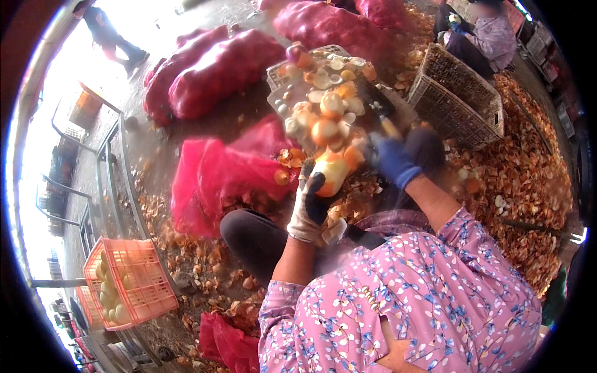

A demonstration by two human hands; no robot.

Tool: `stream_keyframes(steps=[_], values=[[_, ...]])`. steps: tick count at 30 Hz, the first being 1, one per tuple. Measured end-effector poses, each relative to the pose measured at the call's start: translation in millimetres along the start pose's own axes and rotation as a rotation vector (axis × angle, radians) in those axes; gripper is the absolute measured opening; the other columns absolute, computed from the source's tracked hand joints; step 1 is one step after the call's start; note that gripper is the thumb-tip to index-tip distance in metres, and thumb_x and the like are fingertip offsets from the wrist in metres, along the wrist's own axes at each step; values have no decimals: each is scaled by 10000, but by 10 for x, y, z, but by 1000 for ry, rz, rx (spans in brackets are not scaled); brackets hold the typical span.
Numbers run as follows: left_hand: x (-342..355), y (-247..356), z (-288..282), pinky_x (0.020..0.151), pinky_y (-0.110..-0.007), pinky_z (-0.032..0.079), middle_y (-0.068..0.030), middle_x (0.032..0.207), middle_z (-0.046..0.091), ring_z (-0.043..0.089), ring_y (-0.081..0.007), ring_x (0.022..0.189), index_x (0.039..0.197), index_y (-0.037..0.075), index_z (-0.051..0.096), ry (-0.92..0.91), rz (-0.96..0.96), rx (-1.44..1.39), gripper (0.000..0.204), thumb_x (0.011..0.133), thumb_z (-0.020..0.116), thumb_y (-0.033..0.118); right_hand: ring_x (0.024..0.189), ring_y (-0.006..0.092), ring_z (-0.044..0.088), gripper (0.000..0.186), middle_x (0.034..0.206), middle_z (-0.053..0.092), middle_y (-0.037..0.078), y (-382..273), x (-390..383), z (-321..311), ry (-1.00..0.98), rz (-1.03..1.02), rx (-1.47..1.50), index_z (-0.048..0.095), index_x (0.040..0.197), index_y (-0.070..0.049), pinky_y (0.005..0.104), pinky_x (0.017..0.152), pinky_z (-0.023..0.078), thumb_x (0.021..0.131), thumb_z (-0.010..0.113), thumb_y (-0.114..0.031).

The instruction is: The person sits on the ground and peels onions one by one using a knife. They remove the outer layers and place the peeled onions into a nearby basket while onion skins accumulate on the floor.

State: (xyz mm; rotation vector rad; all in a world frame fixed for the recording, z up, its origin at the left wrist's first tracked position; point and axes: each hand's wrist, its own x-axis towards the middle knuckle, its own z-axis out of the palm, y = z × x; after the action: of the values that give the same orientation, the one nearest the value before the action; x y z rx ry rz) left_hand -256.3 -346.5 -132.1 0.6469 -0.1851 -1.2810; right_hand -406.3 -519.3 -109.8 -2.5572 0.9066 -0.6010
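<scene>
My left hand (309, 202), in a white glove with dark fingers and palm, is closed around a large pale onion (333, 171), some of its brown skin still visible. The onion is above my lap, at the near end of a heap of onions and loose skins (329, 105) piled on a crate. To its right is my right hand (396, 163) in a blue glove; motion smears its fingers, so their grip is unclear. Just beyond those fingers is a knife (389, 127) with a light handle and dark blade; whether the glove touches it is hidden by blur.
Full red mesh sacks (217, 78) lie at the back left, with a slack red mesh bag (217, 177) nearer me. A brown plastic crate (457, 93) stands at right. An orange crate (134, 283) holds pale onions. Onion skins (510, 168) litter the floor. Another person (488, 40) sits at far right.
</scene>
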Motion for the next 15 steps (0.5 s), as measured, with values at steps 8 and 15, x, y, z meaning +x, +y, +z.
stream_keyframes(steps=[8,15], values=[[56,-68,-287,903,-446,489,-98,1228,548,542,-267,1123,1308,100,482,133,-9,27,554,828,646,322,651,345,645,239,726,634,162,-449,-257,-195,-115,-347,37,587,1027,-102,432,525,501,908,583,-309],[81,-181,-210,762,-405,548,-108,1148,562,581,-242,1009,1291,68,466,401,-61,209,566,808,711,232,657,345,648,165,696,617,151,-405,-338,21,-240,-210,-209,565,993,-102,445,535,500,913,534,-243]])
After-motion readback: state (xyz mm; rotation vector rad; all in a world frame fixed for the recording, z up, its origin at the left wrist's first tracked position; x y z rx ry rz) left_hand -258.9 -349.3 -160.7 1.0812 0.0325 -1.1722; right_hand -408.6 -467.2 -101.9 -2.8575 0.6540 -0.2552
